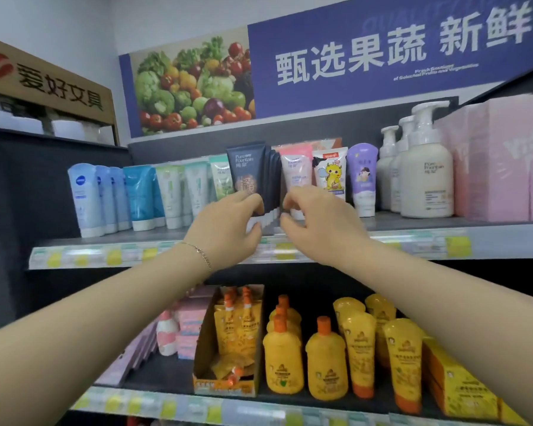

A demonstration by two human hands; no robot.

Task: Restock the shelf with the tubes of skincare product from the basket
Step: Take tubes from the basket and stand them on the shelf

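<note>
Tubes (253, 176) in dark navy are standing upright on the shelf (413, 241), between both hands. Left hand (228, 229) is gripping the front tube low down; right hand (317, 222), fingers half curled, is touching the row's right side.

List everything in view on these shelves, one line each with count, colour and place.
dark tubes: a row of about four, navy, upper shelf centre, between both hands
blue tubes: several, pale to mid blue, upper shelf left
green tubes: several, white and mint, left of the dark tubes
pink tube: one showing, right of the dark tubes
cartoon tube: one, white and yellow
purple tube: one, lilac
pump bottles: three, cream, upper shelf right
pink boxes: pale pink, far right
yellow bottles: many, orange caps, lower shelf
left hand: on the front dark tube
right hand: at the row's right side
</note>
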